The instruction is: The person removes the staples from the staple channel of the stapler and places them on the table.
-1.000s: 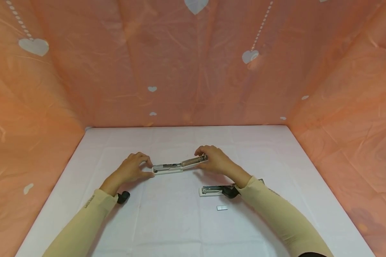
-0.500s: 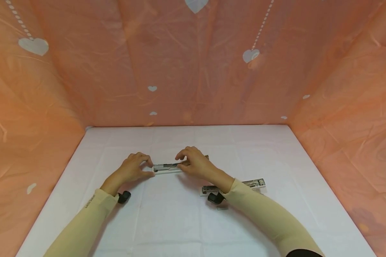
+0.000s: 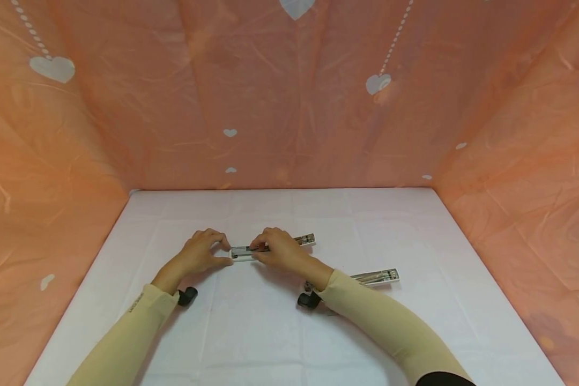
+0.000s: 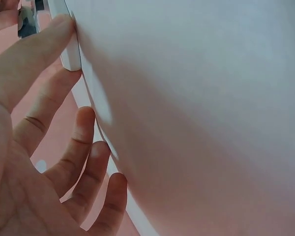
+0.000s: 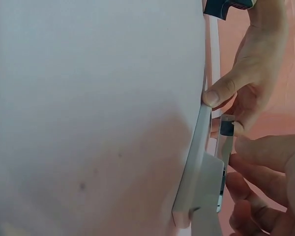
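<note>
An unfolded stapler (image 3: 242, 258) with a white base and metal magazine lies toward the back of the white table, its top half (image 3: 306, 239) swung out to the right. My left hand (image 3: 200, 252) pinches the left end of the base between thumb and index finger; the left wrist view shows the other fingers spread loosely beside the white base (image 4: 71, 55). Over the stapler's middle, my right hand (image 3: 282, 251) has its thumb and fingers curled at the metal magazine (image 5: 227, 142). That hand hides the hinge in the head view.
A second unfolded stapler (image 3: 376, 277) lies nearer on the right, partly behind my right sleeve (image 3: 366, 316). A black wrist camera (image 3: 309, 300) hangs by its left end. An orange curtain (image 3: 289, 107) with pale hearts encloses the table's back and sides.
My right hand has let go of the stapler's raised top half and moved left to the magazine. My left hand has kept its hold. The right sleeve now mostly covers the small staple strip.
</note>
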Action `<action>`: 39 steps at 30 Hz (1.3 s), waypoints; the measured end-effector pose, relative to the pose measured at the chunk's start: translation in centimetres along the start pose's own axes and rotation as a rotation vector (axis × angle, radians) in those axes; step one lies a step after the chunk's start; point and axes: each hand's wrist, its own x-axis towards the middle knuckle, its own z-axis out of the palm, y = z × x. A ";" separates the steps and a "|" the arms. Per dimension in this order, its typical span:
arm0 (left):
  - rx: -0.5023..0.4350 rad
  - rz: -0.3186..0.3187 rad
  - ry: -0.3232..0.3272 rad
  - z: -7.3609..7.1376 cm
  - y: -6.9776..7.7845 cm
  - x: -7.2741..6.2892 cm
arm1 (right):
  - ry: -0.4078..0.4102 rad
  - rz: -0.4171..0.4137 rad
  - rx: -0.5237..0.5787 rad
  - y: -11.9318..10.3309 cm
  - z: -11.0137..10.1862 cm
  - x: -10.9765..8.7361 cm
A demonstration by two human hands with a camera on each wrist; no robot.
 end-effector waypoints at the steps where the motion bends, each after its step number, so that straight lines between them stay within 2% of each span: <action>1: 0.001 0.001 0.000 0.0 0.0 0.0 | 0.001 0.003 0.000 0.0 0.1 0.0; 10: 0.001 0.000 -0.007 -0.1 0.3 -0.1 | 0.004 0.021 -0.038 -0.3 0.7 0.2; 15: 0.004 -0.002 -0.006 -0.2 0.3 -0.1 | -0.002 0.038 0.008 -0.5 0.8 0.3; 23: 0.008 -0.005 -0.010 -0.3 0.5 -0.1 | 0.021 0.072 0.139 -0.4 1.0 0.5; 30: 0.016 0.001 -0.003 -0.3 0.4 -0.1 | 0.050 0.053 0.147 -0.5 0.9 0.6; 39: 0.014 0.000 -0.008 -0.2 0.2 0.1 | 0.076 0.095 0.144 -0.5 1.0 1.1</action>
